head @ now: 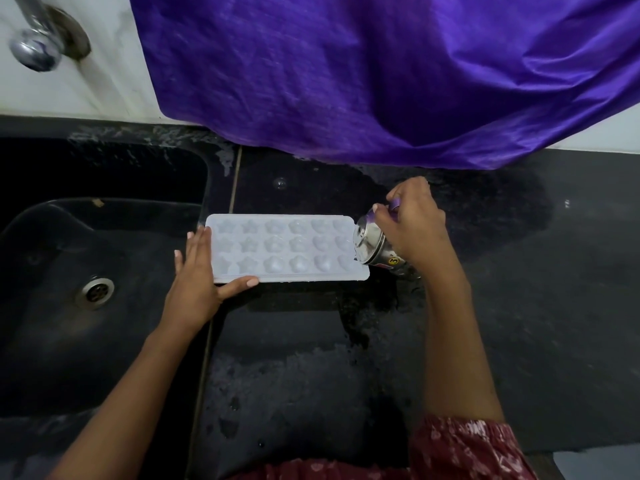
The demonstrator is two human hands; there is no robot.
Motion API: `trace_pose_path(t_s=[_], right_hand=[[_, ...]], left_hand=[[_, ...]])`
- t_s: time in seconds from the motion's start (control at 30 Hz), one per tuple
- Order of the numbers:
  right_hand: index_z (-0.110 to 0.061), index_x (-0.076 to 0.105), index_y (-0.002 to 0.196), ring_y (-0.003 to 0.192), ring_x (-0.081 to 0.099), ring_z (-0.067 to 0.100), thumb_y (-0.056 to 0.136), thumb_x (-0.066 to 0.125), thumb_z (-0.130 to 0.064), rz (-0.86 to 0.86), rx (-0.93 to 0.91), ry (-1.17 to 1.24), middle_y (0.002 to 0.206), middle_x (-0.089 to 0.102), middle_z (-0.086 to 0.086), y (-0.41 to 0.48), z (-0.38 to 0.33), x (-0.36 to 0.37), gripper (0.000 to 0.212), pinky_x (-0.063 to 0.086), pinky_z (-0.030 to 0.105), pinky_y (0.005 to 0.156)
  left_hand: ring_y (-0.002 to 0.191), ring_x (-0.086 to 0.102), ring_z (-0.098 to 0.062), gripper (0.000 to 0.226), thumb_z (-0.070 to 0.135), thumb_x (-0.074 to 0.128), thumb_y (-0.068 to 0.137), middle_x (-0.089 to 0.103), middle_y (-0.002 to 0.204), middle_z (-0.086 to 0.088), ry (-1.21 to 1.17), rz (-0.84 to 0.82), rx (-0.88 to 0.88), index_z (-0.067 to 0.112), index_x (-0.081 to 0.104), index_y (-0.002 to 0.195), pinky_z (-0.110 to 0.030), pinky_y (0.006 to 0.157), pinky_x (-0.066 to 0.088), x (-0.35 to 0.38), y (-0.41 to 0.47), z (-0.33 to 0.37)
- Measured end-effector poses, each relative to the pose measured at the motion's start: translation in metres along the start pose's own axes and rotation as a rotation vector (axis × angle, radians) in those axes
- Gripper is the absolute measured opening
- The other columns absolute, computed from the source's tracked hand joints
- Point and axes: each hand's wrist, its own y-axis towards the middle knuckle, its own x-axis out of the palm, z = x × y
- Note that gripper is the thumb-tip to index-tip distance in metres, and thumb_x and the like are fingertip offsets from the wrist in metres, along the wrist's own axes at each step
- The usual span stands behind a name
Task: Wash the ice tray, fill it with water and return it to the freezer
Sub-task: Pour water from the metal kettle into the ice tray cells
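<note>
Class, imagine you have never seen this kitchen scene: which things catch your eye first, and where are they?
The big purple cloth draped across the top stands out most. Below it, a pale ice tray with star and heart moulds lies on the wet black counter, beside the dark sink. The left hand steadies the tray's end while the right hand tips a steel cup over its other end.

A home kitchen: a black sink (104, 188) with a drain (95, 292), a metal tap (34, 46), and a wet dark counter (519, 306).
</note>
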Motion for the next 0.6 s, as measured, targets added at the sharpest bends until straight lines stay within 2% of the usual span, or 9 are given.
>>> trace_pose_path(t_s=[0.2, 0.3, 0.37, 0.43, 0.5, 0.6], right_hand=[[-0.013, 0.037, 0.084, 0.082, 0.041, 0.015, 0.089, 0.056, -0.021, 0.006, 0.016, 0.045, 0.099, 0.037, 0.001, 0.001, 0.003, 0.001, 0.021, 0.037, 0.047, 0.098], [-0.019, 0.036, 0.074, 0.084, 0.041, 0.014, 0.089, 0.056, -0.018, 0.013, 0.028, 0.094, 0.098, 0.038, 0.002, 0.002, 0.005, 0.002, 0.025, 0.038, 0.050, 0.097], [-0.015, 0.040, 0.077, 0.085, 0.042, 0.014, 0.089, 0.055, -0.019, 0.019, 0.052, 0.106, 0.099, 0.039, 0.002, 0.003, 0.007, 0.001, 0.020, 0.039, 0.048, 0.096], [-0.009, 0.043, 0.085, 0.086, 0.043, 0.014, 0.089, 0.055, -0.020, 0.032, 0.075, 0.109, 0.101, 0.041, 0.003, 0.005, 0.011, 0.001, 0.017, 0.040, 0.043, 0.092], [-0.007, 0.047, 0.085, 0.087, 0.045, 0.015, 0.089, 0.056, -0.022, 0.048, 0.084, 0.116, 0.104, 0.048, 0.006, 0.007, 0.016, 0.001, 0.018, 0.040, 0.033, 0.082], [-0.004, 0.052, 0.085, 0.088, 0.048, 0.016, 0.088, 0.057, -0.022, 0.076, 0.096, 0.152, 0.106, 0.053, 0.013, 0.009, 0.020, 0.000, 0.019, 0.031, 0.021, 0.071]], left_hand=[[0.145, -0.005, -0.015, 0.122, 0.067, 0.056, 0.055, 0.007, 0.158, -0.005, -0.002, -0.001, -0.001, 0.008, 0.006, 0.149, -0.032, 0.113, -0.011, 0.000, 0.000, -0.001], [0.145, -0.005, -0.015, 0.122, 0.068, 0.055, 0.054, 0.006, 0.158, -0.004, -0.003, 0.001, -0.003, 0.009, 0.006, 0.149, -0.031, 0.112, -0.011, 0.000, 0.000, -0.002], [0.145, -0.005, -0.015, 0.122, 0.068, 0.055, 0.055, 0.007, 0.158, -0.004, -0.007, 0.003, -0.001, 0.009, 0.006, 0.149, -0.031, 0.112, -0.011, 0.000, 0.000, -0.002], [0.145, -0.004, -0.015, 0.120, 0.066, 0.057, 0.056, 0.007, 0.158, -0.005, -0.010, 0.005, 0.001, 0.009, 0.006, 0.149, -0.031, 0.112, -0.011, 0.000, 0.000, -0.002], [0.145, -0.004, -0.015, 0.119, 0.064, 0.058, 0.057, 0.008, 0.158, -0.005, -0.013, 0.008, 0.004, 0.009, 0.007, 0.149, -0.031, 0.112, -0.011, 0.000, 0.000, -0.001], [0.144, -0.005, -0.013, 0.118, 0.064, 0.058, 0.058, 0.006, 0.158, -0.004, -0.017, 0.005, 0.007, 0.009, 0.006, 0.149, -0.031, 0.112, -0.012, 0.000, 0.000, -0.001]])
